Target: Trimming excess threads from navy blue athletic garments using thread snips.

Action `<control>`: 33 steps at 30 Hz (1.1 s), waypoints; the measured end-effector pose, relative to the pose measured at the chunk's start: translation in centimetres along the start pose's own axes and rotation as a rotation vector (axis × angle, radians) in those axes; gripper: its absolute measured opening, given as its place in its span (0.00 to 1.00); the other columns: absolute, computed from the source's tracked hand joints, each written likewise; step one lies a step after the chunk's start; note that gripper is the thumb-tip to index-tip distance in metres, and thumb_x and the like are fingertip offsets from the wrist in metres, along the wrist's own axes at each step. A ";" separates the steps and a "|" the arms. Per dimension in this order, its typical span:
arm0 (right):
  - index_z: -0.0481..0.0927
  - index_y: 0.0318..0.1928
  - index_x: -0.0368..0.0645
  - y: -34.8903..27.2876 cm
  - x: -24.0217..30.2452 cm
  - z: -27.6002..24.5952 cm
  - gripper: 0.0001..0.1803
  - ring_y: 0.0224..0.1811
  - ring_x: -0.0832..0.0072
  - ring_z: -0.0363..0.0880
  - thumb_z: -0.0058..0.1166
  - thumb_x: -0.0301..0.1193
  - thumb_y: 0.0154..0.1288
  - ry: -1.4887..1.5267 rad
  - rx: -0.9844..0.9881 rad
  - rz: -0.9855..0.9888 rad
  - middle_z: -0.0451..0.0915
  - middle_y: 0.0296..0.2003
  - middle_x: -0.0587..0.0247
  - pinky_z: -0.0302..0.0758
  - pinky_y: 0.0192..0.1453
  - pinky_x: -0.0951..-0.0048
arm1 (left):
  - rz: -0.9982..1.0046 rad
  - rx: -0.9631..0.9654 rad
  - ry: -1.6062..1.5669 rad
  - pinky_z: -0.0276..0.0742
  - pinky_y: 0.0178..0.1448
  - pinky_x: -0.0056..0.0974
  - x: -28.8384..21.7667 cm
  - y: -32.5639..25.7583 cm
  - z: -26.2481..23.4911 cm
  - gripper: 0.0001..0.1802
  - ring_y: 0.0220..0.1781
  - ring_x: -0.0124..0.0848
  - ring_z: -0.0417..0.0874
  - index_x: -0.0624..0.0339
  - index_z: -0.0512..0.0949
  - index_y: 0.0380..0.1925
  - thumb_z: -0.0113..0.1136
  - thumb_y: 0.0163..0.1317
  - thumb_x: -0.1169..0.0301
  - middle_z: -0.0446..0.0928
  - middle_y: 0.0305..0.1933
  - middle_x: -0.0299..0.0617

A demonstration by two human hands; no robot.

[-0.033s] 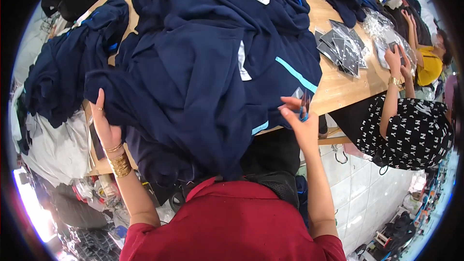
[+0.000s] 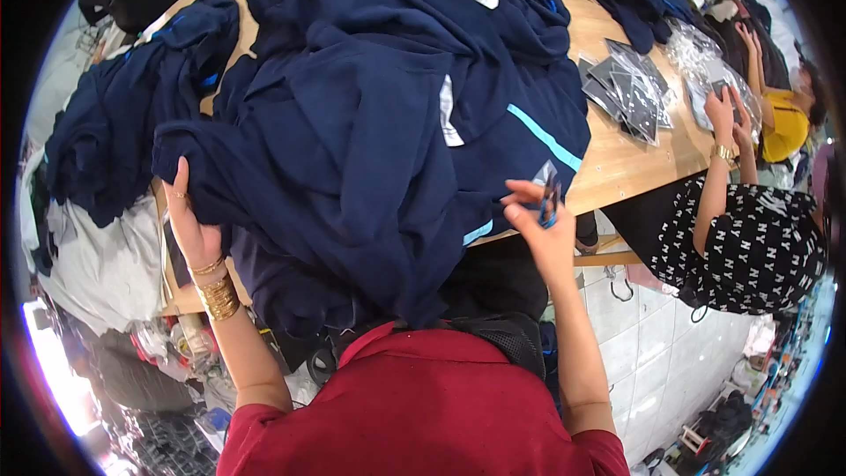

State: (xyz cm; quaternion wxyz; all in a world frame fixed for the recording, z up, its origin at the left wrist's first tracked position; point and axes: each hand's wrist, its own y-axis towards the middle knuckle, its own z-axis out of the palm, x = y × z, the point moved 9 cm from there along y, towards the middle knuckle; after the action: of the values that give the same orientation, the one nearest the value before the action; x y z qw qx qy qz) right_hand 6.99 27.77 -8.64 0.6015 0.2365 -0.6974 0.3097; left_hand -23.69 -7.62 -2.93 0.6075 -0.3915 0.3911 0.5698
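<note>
A dark navy garment [image 2: 352, 150] with light blue strips and a white label spreads over the table in front of me and hangs down to my lap. At its left end, my left hand [image 2: 196, 227] grips the end of what looks like a sleeve, thumb on top and the other fingers hidden under the cloth. My right hand [image 2: 545, 229] is held just above the garment's right edge. Small scissors [image 2: 550, 204] with blue handles hang on its fingers, blades pointing away from me, while thumb and forefinger stay a little apart without touching the cloth.
More navy clothing [image 2: 132, 106] is piled at the left, above pale grey cloth [image 2: 106, 256]. Flat dark packets in clear plastic [image 2: 627, 92] lie on the wooden table [image 2: 608, 172] at the right. Beyond them a person in a black patterned top [image 2: 749, 247] handles a small item.
My right hand has shifted slightly left, and the scissors have turned a little in its fingers. My left hand keeps its grip on the garment in nearly the same place.
</note>
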 end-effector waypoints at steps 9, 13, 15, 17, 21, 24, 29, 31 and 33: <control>0.70 0.55 0.38 -2.7 -1.1 7.0 0.29 0.25 0.89 0.66 0.65 0.28 0.52 -0.009 0.056 -0.018 0.75 0.24 0.70 0.64 0.31 0.87 | -0.045 0.234 -0.259 0.66 0.65 0.42 -0.6 2.4 -1.0 0.18 0.60 0.37 0.71 0.67 0.70 0.54 0.41 0.68 0.69 0.69 0.59 0.47; 0.77 0.47 0.38 -0.6 0.6 5.1 0.15 0.24 0.90 0.65 0.58 0.26 0.58 0.022 -0.011 -0.049 0.73 0.24 0.74 0.62 0.30 0.87 | -0.127 0.350 0.430 0.70 0.58 0.37 -0.2 1.8 1.7 0.19 0.53 0.35 0.77 0.69 0.69 0.52 0.50 0.63 0.69 0.74 0.52 0.45; 0.80 0.42 0.39 0.8 3.5 3.7 0.09 0.26 0.88 0.68 0.55 0.27 0.61 -0.042 -0.071 -0.139 0.75 0.25 0.72 0.65 0.32 0.85 | 0.228 0.169 1.245 0.72 0.52 0.37 -1.4 4.2 -1.5 0.22 0.48 0.30 0.78 0.64 0.69 0.49 0.59 0.57 0.66 0.77 0.46 0.42; 0.80 0.41 0.39 2.7 5.7 2.7 0.09 0.29 0.86 0.69 0.52 0.29 0.64 -0.139 -0.102 -0.125 0.75 0.27 0.70 0.67 0.36 0.83 | 0.738 0.019 1.583 0.72 0.52 0.34 -4.5 1.8 1.2 0.20 0.49 0.31 0.77 0.62 0.71 0.49 0.58 0.57 0.68 0.77 0.48 0.43; 0.78 0.44 0.36 7.1 11.4 7.1 0.12 0.39 0.72 0.78 0.53 0.29 0.61 -0.373 -0.032 -0.545 0.79 0.37 0.60 0.70 0.45 0.75 | 0.424 0.497 0.719 0.69 0.57 0.37 -2.5 -0.4 11.0 0.19 0.54 0.37 0.74 0.58 0.72 0.51 0.56 0.58 0.72 0.74 0.52 0.44; 0.77 0.45 0.36 10.9 12.9 8.9 0.16 0.43 0.68 0.78 0.57 0.31 0.58 -0.549 -0.037 -0.690 0.79 0.39 0.57 0.70 0.49 0.70 | 0.533 0.782 0.770 0.64 0.61 0.39 -0.3 -2.1 19.0 0.23 0.59 0.37 0.70 0.55 0.70 0.54 0.57 0.56 0.71 0.71 0.56 0.42; 0.79 0.41 0.38 12.1 10.9 9.2 0.19 0.33 0.77 0.74 0.65 0.33 0.48 -0.486 0.279 -0.377 0.77 0.33 0.65 0.69 0.39 0.77 | 0.733 0.807 1.205 0.66 0.49 0.43 3.6 -0.3 19.6 0.21 0.48 0.36 0.74 0.50 0.75 0.45 0.64 0.48 0.68 0.74 0.40 0.37; 0.79 0.37 0.39 9.3 11.9 8.0 0.15 0.33 0.73 0.76 0.64 0.30 0.47 -0.507 0.217 -0.398 0.78 0.32 0.61 0.71 0.38 0.75 | 0.816 0.699 1.057 0.67 0.45 0.39 0.7 -1.2 18.5 0.15 0.43 0.36 0.75 0.53 0.80 0.35 0.65 0.42 0.75 0.74 0.34 0.39; 0.79 0.34 0.39 6.1 12.1 6.4 0.11 0.31 0.73 0.76 0.63 0.24 0.47 -0.445 0.162 -0.470 0.76 0.30 0.62 0.71 0.35 0.76 | 0.991 0.477 0.885 0.68 0.40 0.34 -4.2 -4.5 17.4 0.17 0.35 0.35 0.74 0.57 0.82 0.26 0.63 0.32 0.85 0.72 0.30 0.39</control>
State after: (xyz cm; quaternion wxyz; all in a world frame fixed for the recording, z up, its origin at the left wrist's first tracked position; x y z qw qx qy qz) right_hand -3.66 27.95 1.88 0.4687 0.4995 -0.7112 0.1578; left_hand -18.87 6.55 7.85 0.1298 -0.2184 0.8479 0.4653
